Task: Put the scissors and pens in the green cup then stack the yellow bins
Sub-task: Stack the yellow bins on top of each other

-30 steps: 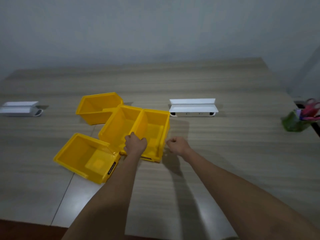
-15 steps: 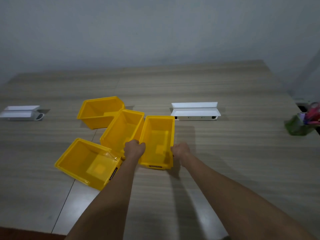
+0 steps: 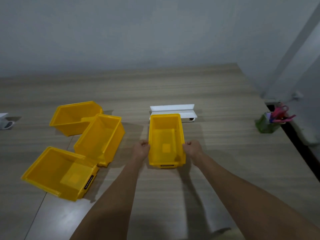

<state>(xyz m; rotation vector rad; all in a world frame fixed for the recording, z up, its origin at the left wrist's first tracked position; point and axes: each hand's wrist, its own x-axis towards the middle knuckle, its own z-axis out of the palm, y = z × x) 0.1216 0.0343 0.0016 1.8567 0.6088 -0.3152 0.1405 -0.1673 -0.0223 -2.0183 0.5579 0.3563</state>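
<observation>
I hold one yellow bin between both hands at the table's middle. My left hand grips its left rim and my right hand grips its right rim. Three more yellow bins sit to the left: a far one, a middle one and a near one with a black label. The green cup stands at the table's right edge with pink scissors and pens sticking out of it.
A white angled device lies just behind the held bin. Another white object is at the far left edge. The wooden table ends in a dark gap on the right, beside a grey wall.
Both hands have taken the rightmost bin by its sides and carried it right, away from the other three. The view has also shifted.
</observation>
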